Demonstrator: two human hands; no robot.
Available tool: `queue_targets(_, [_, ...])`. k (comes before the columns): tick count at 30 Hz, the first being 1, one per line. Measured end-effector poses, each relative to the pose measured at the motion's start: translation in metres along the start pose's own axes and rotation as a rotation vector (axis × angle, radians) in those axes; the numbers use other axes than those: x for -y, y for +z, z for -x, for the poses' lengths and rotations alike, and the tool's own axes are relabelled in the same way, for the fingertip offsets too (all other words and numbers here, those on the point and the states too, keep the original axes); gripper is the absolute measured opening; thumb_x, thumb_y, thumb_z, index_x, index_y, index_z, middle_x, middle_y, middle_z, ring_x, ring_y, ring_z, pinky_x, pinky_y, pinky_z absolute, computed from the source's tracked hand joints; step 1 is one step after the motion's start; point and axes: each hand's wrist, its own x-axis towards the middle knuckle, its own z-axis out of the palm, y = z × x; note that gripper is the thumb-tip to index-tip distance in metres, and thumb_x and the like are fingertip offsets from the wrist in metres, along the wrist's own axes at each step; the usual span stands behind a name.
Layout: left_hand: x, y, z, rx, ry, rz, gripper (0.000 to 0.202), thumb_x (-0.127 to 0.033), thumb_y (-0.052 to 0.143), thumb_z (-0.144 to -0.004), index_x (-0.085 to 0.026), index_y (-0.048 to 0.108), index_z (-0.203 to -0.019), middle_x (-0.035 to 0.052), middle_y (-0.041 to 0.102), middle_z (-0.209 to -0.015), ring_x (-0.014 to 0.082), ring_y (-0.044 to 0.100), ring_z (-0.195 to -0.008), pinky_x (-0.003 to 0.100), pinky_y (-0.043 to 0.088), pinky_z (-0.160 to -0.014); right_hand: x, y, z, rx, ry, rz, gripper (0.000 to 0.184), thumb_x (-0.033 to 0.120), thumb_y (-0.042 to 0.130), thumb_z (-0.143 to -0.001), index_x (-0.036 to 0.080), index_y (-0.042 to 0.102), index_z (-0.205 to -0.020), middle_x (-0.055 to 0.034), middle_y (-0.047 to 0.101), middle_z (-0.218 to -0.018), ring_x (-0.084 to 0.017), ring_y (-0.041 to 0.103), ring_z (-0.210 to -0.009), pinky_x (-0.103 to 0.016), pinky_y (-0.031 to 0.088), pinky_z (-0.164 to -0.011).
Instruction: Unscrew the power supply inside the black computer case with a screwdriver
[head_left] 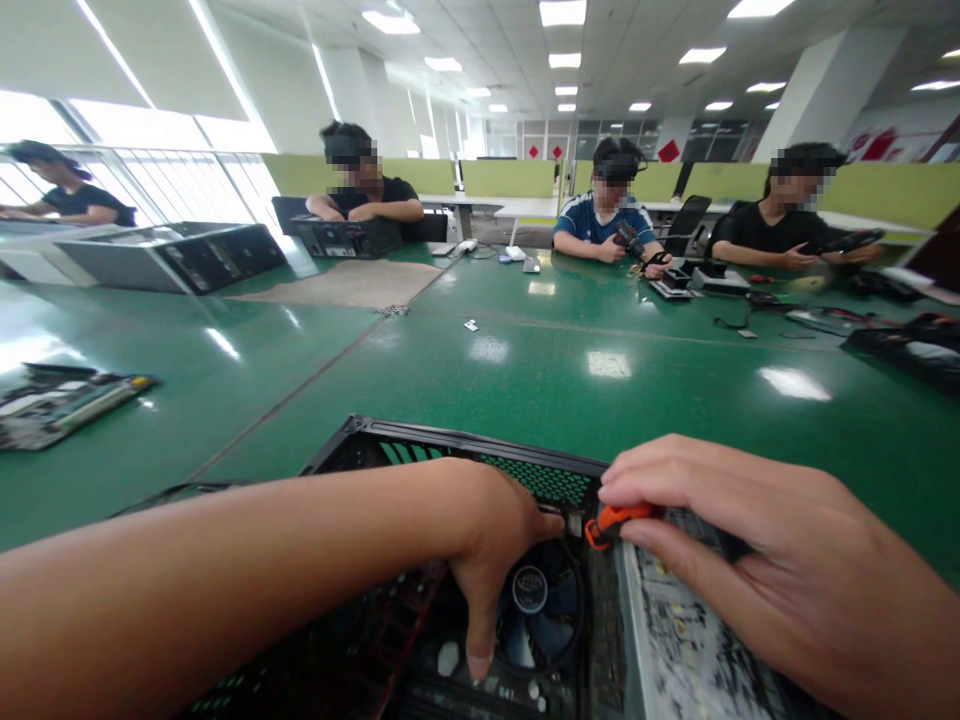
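A black computer case (480, 440) lies open before me, with perforated sides and a dark circuit board inside. My left hand (491, 535) reaches into it over the upper left of a round cooling fan (541, 610). Its thumb points down beside the fan and its fingers stretch toward the case's far wall; thumb and fingers are apart. At the case's far right corner, my right hand (772, 540) pinches a screwdriver (615, 522) by its orange and black handle. The screwdriver's tip is hidden. Beneath the right hand runs a scuffed silver metal part (686, 640).
On the green table (420, 375), a circuit board assembly (67, 400) lies at left, a small white piece (471, 325) further back. Several people work across the table; a computer case (180, 255) lies at back left. Cables and parts (817, 315) lie at back right.
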Motion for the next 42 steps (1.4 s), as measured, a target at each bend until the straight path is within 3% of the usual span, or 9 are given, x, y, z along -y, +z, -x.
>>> queue_targets(5, [-0.0043,-0.0043,0.0015,0.047,-0.029,-0.048,0.122,-0.044,0.084,-0.031,-0.022,0.043,-0.143,0.0103,0.066,-0.126,0.0337,0.062,-0.114,0.039,0.044,-0.100,0.0028,-0.0003,-0.0008,0.026,-0.009,-0.023,0.018,0.015,0.052,-0.097,0.025,0.061,-0.109,-0.0006,0.069,-0.107,-0.013,0.065,-0.097,-0.023,0.053,-0.082])
queue_targets(11, [-0.0073,-0.0073,0.0037,0.073,-0.044,-0.104,0.124,-0.042,0.084,-0.036,-0.022,0.036,-0.148,0.0125,0.064,-0.129,0.0333,0.065,-0.107,0.040,0.046,-0.096,0.0018,-0.0011,0.0015,-0.008,-0.004,-0.018,0.017,0.015,0.053,-0.096,0.026,0.060,-0.107,-0.0003,0.069,-0.105,-0.013,0.066,-0.095,-0.023,0.054,-0.080])
queue_targets(20, [-0.0067,-0.0071,0.0026,0.074,-0.037,-0.055,0.125,-0.044,0.084,-0.033,-0.023,0.038,-0.147,0.0118,0.063,-0.131,0.0350,0.060,-0.118,0.040,0.044,-0.100,0.0027,0.0002,-0.0008,0.003,0.004,-0.011,0.017,0.017,0.052,-0.096,0.024,0.064,-0.106,-0.0051,0.071,-0.104,-0.018,0.068,-0.094,-0.028,0.056,-0.078])
queue_targets(26, [-0.0004,-0.0019,0.0026,0.027,-0.026,-0.007,0.126,-0.044,0.085,-0.028,-0.025,0.041,-0.145,0.0108,0.060,-0.135,0.0357,0.054,-0.126,0.039,0.043,-0.102,0.0007,-0.0023,0.0032,-0.050,0.012,0.029,0.019,0.017,0.055,-0.094,0.029,0.063,-0.106,-0.0003,0.072,-0.105,-0.015,0.070,-0.092,-0.023,0.057,-0.076])
queue_targets(31, [-0.0021,-0.0031,0.0015,0.076,-0.037,-0.027,0.130,-0.043,0.086,-0.031,-0.025,0.034,-0.149,0.0134,0.056,-0.140,0.0361,0.056,-0.123,0.041,0.045,-0.101,-0.0007,-0.0017,0.0017,-0.008,-0.006,0.014,0.018,0.019,0.055,-0.095,0.028,0.064,-0.107,-0.0021,0.072,-0.105,-0.016,0.070,-0.092,-0.025,0.058,-0.075])
queue_targets(36, [-0.0010,-0.0022,0.0009,0.039,-0.022,-0.010,0.128,-0.043,0.085,-0.030,-0.025,0.038,-0.147,0.0115,0.057,-0.139,0.0348,0.055,-0.125,0.039,0.045,-0.101,0.0003,-0.0018,0.0014,-0.021,0.008,0.008,0.018,0.019,0.053,-0.096,0.026,0.065,-0.107,-0.0051,0.072,-0.105,-0.019,0.070,-0.093,-0.028,0.058,-0.075])
queue_targets(42, [-0.0061,-0.0068,0.0032,0.084,-0.043,-0.069,0.127,-0.041,0.085,-0.035,-0.023,0.033,-0.150,0.0132,0.058,-0.138,0.0347,0.060,-0.119,0.040,0.045,-0.100,0.0012,-0.0021,0.0011,-0.002,0.008,-0.010,0.017,0.017,0.053,-0.096,0.026,0.063,-0.107,-0.0032,0.071,-0.105,-0.017,0.068,-0.094,-0.026,0.056,-0.077])
